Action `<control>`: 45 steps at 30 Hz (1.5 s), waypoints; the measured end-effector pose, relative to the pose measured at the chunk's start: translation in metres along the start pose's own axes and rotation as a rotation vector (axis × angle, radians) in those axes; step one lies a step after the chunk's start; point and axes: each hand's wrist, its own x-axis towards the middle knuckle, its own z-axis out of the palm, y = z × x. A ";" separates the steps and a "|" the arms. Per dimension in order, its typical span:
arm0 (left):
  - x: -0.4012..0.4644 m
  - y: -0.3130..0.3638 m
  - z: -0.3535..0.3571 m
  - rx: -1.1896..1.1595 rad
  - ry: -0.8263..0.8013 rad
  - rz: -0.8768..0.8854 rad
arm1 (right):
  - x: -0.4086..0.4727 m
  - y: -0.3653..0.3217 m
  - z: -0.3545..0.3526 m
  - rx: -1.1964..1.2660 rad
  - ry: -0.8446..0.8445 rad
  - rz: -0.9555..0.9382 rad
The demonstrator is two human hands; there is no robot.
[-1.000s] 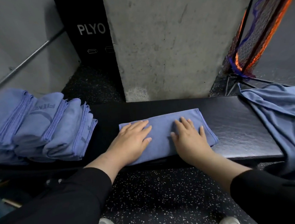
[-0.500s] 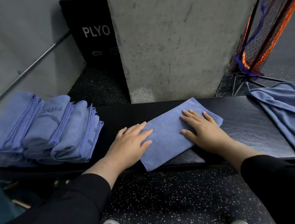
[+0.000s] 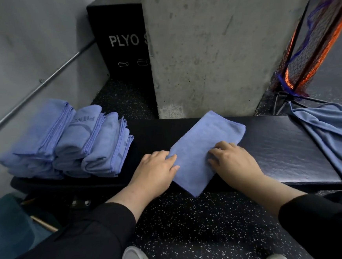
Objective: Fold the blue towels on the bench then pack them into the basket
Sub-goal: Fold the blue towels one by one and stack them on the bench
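A person in black sleeves leaned over a black padded bench (image 3: 280,153), both hands on one folded blue towel (image 3: 204,145). That towel lay at the middle of the bench, turned at an angle, one corner hanging past the near edge. The left hand (image 3: 155,173) rested at the towel's left edge, fingers fairly straight and close together, fingertips touching the cloth. The right hand (image 3: 234,163) sat on the towel's lower right part, fingers slightly bent and pressing down; whether they pinched a fold could not be told.

At the bench's left end stood a pile of folded towels (image 3: 68,141), arranged in three rows side by side, each row seemingly stacked; the exact number could not be counted. One unfolded blue towel (image 3: 334,137) draped over the right end. Behind the bench rose one concrete pillar (image 3: 211,50), with one black box (image 3: 120,41) marked "PLYO" to its left. Two pale shoes showed on the speckled floor (image 3: 204,229).
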 end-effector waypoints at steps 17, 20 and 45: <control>-0.020 -0.001 0.001 0.051 -0.076 0.335 | -0.052 0.037 0.001 -0.022 -0.171 -0.429; -0.017 0.003 0.001 0.094 -0.029 0.350 | -0.055 0.028 0.003 0.001 -0.123 -0.370; 0.022 0.042 -0.038 -1.036 -0.065 -0.218 | -0.024 0.034 -0.044 0.773 -0.043 0.378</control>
